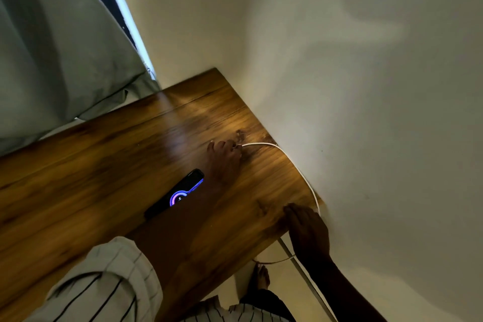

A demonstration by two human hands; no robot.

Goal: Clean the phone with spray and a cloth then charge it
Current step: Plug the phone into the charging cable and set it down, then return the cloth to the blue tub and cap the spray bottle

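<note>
- Looking down, we see a dark phone [174, 195] lying flat and screen-up on a wooden table [91, 165]. Its screen is lit with a glowing purple and blue ring.
- Our left forearm, coming out of a rolled striped sleeve [104, 277], crosses the near right end of the phone and hides that end.
- Beyond the phone, up and to its right, our left hand [224, 158] rests on the wood with its fingers curled. The fingertips pinch the end of a white cable [261, 143].
- From that hand the cable curves away from the phone along the foot of a pale wall [366, 86]. It then drops over the table's edge, well to the right of the phone.
- Our right hand [307, 227] is to the right of the phone and nearer to us, at the table's corner. Its fingers are fairly straight and relaxed, with the tips on the wood.
- The cable passes just beside this right hand, and we cannot tell whether the two touch.
- We also cannot tell whether the cable is joined to the phone, since the forearm covers that part.
- Below the table's edge, nearer to us than the phone, a thin loop of cable hangs above a bare foot [260, 276].
- Far to the left, beyond the phone, hangs a grey-green curtain [52, 47].
</note>
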